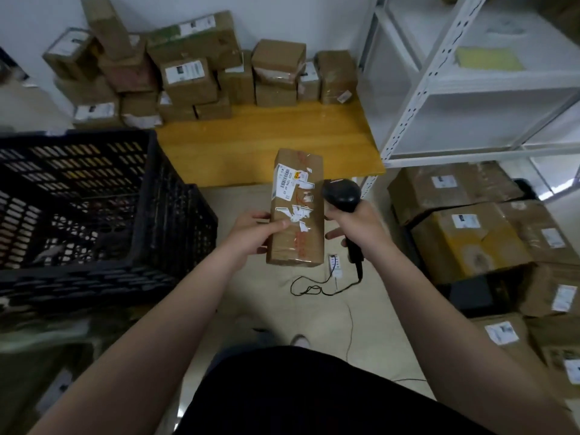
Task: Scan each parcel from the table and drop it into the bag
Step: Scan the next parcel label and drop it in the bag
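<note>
Thumb (277, 226) of the left hand (255, 232) is pressed flat on the front face of the parcel (298, 215), with the remaining fingers curled round its left edge, so the long brown box is clamped upright in the air, in front of the table's near edge. The right hand (357, 227) is closed round the handle of a black scanner (342, 196), whose head is held just beside the parcel's right edge; one fingertip is seen loose below the grip, and whether the trigger is pressed cannot be told. A cable (314, 288) trails from the handle down to the floor.

The scan appears to be the step in hand. It would be done well if the scanner's window were turned squarely onto the white label (284, 180) at the box's upper left, with the thumb kept clear of the barcode and the glossy tape tilted away from glare.

A barcode and a row of digits are printed on that label, but they are too blurred to be read reliably; red printing runs along the tape, also illegible. More parcels (194, 73) are stacked at the far side of the yellow table (266, 142), and a black crate (94, 196) stands to the left. The bag cannot be picked out with certainty.
</note>
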